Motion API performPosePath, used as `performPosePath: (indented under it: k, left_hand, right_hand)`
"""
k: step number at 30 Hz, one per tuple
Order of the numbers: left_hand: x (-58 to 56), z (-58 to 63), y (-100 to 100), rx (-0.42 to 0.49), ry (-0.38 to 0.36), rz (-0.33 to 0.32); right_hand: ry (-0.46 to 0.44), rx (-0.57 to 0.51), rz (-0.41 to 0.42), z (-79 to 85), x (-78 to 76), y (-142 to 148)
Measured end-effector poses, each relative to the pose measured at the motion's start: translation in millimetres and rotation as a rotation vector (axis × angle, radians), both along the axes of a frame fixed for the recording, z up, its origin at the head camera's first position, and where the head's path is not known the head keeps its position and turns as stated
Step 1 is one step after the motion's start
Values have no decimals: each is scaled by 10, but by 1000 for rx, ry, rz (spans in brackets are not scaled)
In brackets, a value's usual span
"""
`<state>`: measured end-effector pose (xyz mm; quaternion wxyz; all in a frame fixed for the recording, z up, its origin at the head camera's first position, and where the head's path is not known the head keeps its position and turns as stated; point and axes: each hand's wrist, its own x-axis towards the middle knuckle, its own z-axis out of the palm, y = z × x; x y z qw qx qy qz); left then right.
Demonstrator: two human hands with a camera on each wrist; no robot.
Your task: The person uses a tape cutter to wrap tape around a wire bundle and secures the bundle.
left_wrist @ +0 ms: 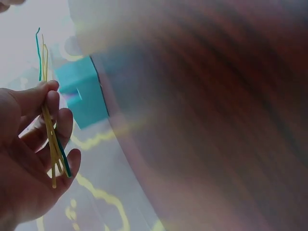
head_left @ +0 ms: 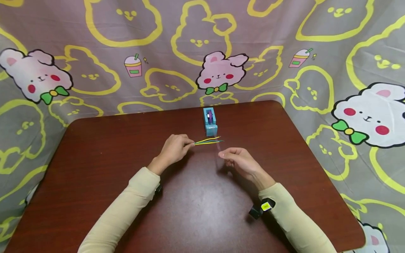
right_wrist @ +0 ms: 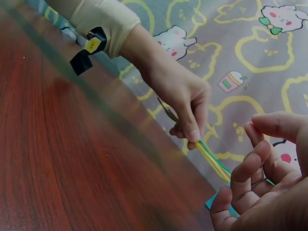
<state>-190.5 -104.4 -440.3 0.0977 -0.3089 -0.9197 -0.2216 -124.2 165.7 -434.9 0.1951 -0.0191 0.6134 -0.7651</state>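
My left hand (head_left: 175, 147) pinches a small bundle of thin yellow and green wires (head_left: 207, 142) between thumb and forefinger. The free ends point right, in front of a blue tape dispenser (head_left: 211, 130) with a purple-cored roll. In the left wrist view, the other ends of the wires (left_wrist: 50, 134) lie across the curled fingers. My right hand (head_left: 240, 161) pinches the end of a clear strip of tape (head_left: 218, 147), drawn out from the dispenser toward me. The strip passes close to the wire tips and overlaps them in the head view.
All this is over a dark reddish-brown table (head_left: 104, 168) with rounded corners. A grey curtain (head_left: 164, 35) printed with yellow outlines and rabbits hangs behind and beside it. A black wrist device (head_left: 265, 205) is strapped on the right sleeve.
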Motion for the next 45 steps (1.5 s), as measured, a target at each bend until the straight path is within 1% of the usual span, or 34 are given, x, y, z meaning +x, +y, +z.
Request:
performPosePath:
  k: [8,13,17,24,29,33,40,45]
  left_hand:
    - [86,13,314,41,-8,-24]
    - [154,28,450,71,-32,-45]
    - [209,54,531,76,-33,-72]
    - [307,111,595,98,-74,-91]
    - [347,114,611,112,-90,-94]
    - [379,128,612,117,-82,-91]
    - [419,153,618,109,-41,-104]
    - [441,159,620,101,-32,-100]
  right_hand:
    - [-8,-3,-2,-37,9,20]
    - [-14,-16,-2,-82,19,34]
    - [-17,-22,3,-108,27,42]
    - [-27,-12,2,-112,43,34]
    - [-34,-19,0,-134,40,25]
    - [-32,-18,-8,-128,45,17]
    - [-19,-18,-23,-154,54,18]
    - [-11,-27,-35,-168,67,8]
